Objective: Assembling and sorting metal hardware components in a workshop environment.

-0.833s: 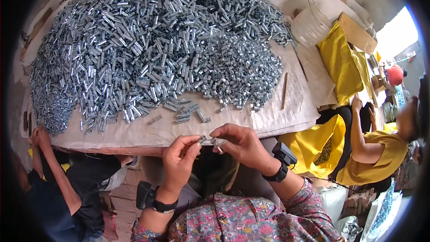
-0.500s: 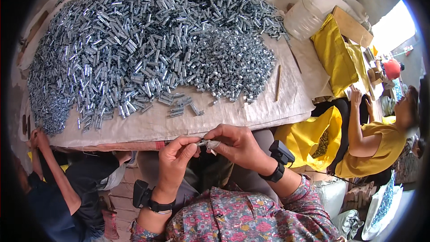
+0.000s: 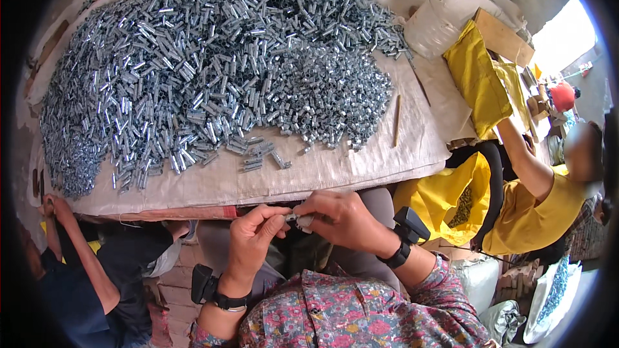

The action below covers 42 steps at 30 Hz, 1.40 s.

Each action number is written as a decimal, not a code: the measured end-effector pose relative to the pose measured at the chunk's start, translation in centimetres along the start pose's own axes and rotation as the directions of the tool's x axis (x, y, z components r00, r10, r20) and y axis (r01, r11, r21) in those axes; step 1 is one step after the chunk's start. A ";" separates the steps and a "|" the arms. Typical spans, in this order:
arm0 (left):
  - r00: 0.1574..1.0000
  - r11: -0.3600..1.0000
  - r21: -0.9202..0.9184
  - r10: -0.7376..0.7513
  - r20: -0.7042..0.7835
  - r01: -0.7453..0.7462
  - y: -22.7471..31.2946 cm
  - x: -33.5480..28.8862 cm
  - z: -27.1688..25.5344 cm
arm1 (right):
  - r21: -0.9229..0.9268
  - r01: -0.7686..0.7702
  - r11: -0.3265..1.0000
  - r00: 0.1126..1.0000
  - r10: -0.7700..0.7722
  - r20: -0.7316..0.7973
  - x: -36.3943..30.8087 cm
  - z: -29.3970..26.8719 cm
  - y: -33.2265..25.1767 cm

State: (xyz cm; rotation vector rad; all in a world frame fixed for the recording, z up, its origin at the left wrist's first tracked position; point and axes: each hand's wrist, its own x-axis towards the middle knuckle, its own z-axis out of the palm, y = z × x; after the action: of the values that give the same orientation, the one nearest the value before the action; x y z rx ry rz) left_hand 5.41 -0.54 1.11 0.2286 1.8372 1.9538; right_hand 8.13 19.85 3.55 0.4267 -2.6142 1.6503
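Note:
My left hand (image 3: 254,237) and my right hand (image 3: 343,220) meet just off the table's near edge, above my lap. Both are closed in a pinch, fingertips nearly touching, on small silvery metal pieces (image 3: 303,221). The fingers partly cover these pieces, so their exact shape does not show. Ahead of my hands lies a wide heap of shiny metal tubes (image 3: 174,71). A pile of short metal collars (image 3: 329,93) adjoins it on the right. A few tubes (image 3: 258,154) lie apart at the heap's near edge.
Pale woven sheeting (image 3: 361,164) covers the table. A thin stick (image 3: 397,121), a clear bucket (image 3: 432,29) and a yellow sack (image 3: 478,84) are on the right. Below stands an open yellow bag (image 3: 422,203) holding small parts. Co-workers sit to my left (image 3: 97,277) and right (image 3: 525,212).
My hands have dipped slightly, still pinched together, and the metal pieces between them have turned a little. The co-worker on the right has stretched an arm toward the yellow sack.

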 end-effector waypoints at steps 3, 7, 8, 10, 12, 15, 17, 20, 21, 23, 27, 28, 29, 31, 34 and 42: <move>1.000 1.000 -0.017 0.002 0.027 -0.001 0.0 0.0 -0.4 | 0.030 0.044 0.999 0.997 -0.046 0.058 0.2 0.0 0.1; 0.985 0.996 -0.067 -0.041 0.169 0.052 -0.4 0.3 -1.6 | 0.205 -0.086 0.975 0.970 0.035 0.240 0.9 -0.8 -0.1; 0.980 0.987 -0.110 -0.093 0.175 0.113 -0.2 0.4 -1.6 | 0.236 -0.103 0.966 0.963 0.037 0.269 1.1 -0.8 0.2; 0.955 0.973 -0.137 -0.147 0.257 0.187 -0.1 0.8 -2.0 | 0.358 -0.232 0.905 0.925 0.092 0.369 1.4 -0.7 1.0; 0.951 0.979 -0.069 -0.165 0.263 0.189 -0.3 1.3 -2.3 | 0.496 -0.452 0.742 0.838 0.164 0.520 2.0 -0.7 2.2; 0.974 0.978 0.189 -0.128 0.186 0.092 -0.6 2.4 -2.3 | -0.114 0.044 0.992 0.998 -0.039 0.044 4.0 -1.5 5.4; 0.977 0.929 0.369 -0.095 0.191 0.018 0.1 3.0 -2.5 | -0.533 0.022 0.846 1.000 -0.030 -0.006 5.6 -2.0 6.7; 0.968 0.750 0.615 0.148 0.201 -0.243 1.0 4.0 -2.8 | -0.661 0.029 0.750 0.998 0.016 0.062 6.6 -1.7 8.3; 0.955 0.691 0.660 0.233 0.184 -0.296 0.8 4.4 -2.9 | -0.682 0.041 0.730 0.997 0.012 0.073 6.7 -1.5 8.7; 0.898 0.538 0.772 0.430 0.094 -0.339 0.1 5.4 -3.9 | -0.697 0.000 0.717 0.990 0.096 0.099 7.1 -1.2 8.1; 0.871 0.318 0.914 0.486 0.070 -0.250 -1.2 7.0 -5.1 | -0.631 -0.059 0.774 0.995 0.100 0.030 7.2 -1.2 7.3; 0.877 0.308 0.919 0.475 0.076 -0.247 -1.4 7.2 -5.2 | -0.601 -0.046 0.798 0.999 0.052 -0.007 7.0 -1.2 7.7; 0.882 0.298 0.923 0.464 0.082 -0.243 -1.6 7.4 -5.3 | -0.572 -0.030 0.820 0.999 0.005 -0.047 6.7 -1.2 7.8; 0.877 0.293 0.921 0.472 0.094 -0.256 -1.5 7.7 -5.2 | -0.476 -0.073 0.876 0.996 0.040 -0.079 6.1 -1.2 7.4; 0.860 0.295 0.909 0.496 0.118 -0.295 -1.3 7.9 -4.9 | -0.338 -0.134 0.931 0.989 0.103 -0.110 5.3 -0.9 6.4; 0.938 0.680 0.692 0.346 -0.014 -0.241 -0.6 6.0 -3.4 | 0.162 -0.368 0.916 0.930 0.364 0.052 3.9 -0.1 3.3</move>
State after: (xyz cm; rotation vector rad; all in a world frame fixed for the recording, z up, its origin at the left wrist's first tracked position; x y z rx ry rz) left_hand -1.21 -1.07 -0.92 0.6648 2.7119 1.3865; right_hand 3.62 20.42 1.34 -0.0551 -2.7064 1.9909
